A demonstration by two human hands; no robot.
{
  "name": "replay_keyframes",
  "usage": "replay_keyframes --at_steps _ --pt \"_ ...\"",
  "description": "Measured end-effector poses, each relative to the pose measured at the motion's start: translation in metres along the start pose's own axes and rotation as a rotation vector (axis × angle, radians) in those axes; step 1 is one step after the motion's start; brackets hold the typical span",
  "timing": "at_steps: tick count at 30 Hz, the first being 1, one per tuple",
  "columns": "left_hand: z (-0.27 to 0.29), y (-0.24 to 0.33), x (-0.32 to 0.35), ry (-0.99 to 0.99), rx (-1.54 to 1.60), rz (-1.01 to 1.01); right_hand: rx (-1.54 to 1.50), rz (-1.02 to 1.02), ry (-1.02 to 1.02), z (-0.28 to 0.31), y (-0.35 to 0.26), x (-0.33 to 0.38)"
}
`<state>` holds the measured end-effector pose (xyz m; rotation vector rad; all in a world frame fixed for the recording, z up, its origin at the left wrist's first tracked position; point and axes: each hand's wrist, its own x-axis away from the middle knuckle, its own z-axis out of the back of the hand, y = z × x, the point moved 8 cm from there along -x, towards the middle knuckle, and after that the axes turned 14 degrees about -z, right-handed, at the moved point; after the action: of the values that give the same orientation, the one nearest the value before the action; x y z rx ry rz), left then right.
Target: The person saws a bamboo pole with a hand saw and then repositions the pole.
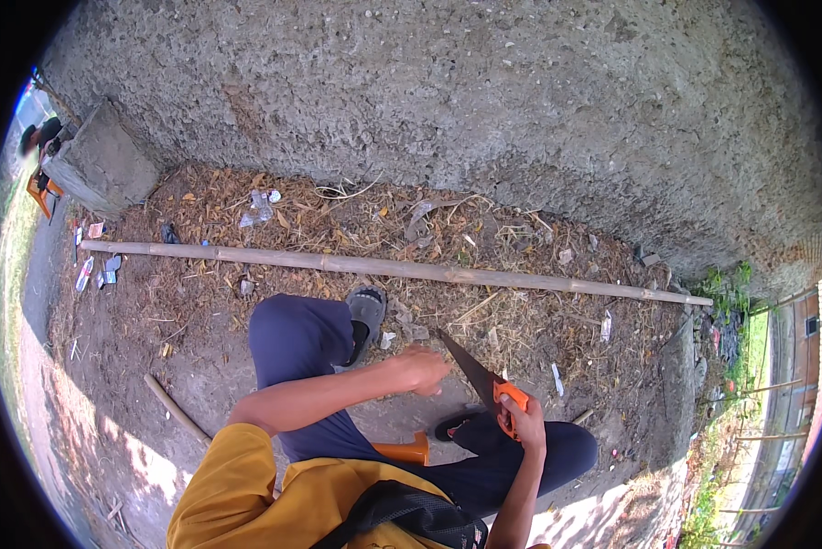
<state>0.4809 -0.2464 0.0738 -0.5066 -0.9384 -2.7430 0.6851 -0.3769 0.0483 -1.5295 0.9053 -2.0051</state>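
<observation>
My right hand [526, 425] is wrapped round the orange handle of a handsaw [473, 370]. Its dark blade points up and to the left, its tip close to my left hand [422, 370]. The left fingers are curled in above my lap, and nothing shows in them. Beyond both hands a long bamboo pole [374, 265] lies across the ground from left to right, touched by neither hand. I sit low on an orange plastic stool [405, 450], with my knees apart and a grey clog [367, 316] planted just short of the pole.
A rough grey wall [448, 101] rises behind the pole, with a concrete block [109, 165] at its left end. Dry leaves and bits of plastic litter the dirt. A short wooden stick [177, 409] lies to my left. Green plants [727, 284] grow near the pole's right end.
</observation>
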Motion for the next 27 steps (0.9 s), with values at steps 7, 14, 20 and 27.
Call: replay_keyframes --at_steps 7,14,20,27 --pt "0.000 -0.001 0.000 0.019 -0.002 -0.012 -0.014 -0.011 0.017 0.000 0.000 0.000" --pt "0.000 -0.004 0.004 0.093 -0.029 -0.082 0.065 -0.110 0.030 0.005 0.009 -0.007" --pt "0.007 0.005 0.001 0.023 0.003 -0.092 0.180 -0.090 0.082 0.014 0.008 -0.003" --pt "0.004 0.002 -0.005 -0.047 -0.008 -0.067 0.147 -0.049 0.046 0.011 0.000 0.006"
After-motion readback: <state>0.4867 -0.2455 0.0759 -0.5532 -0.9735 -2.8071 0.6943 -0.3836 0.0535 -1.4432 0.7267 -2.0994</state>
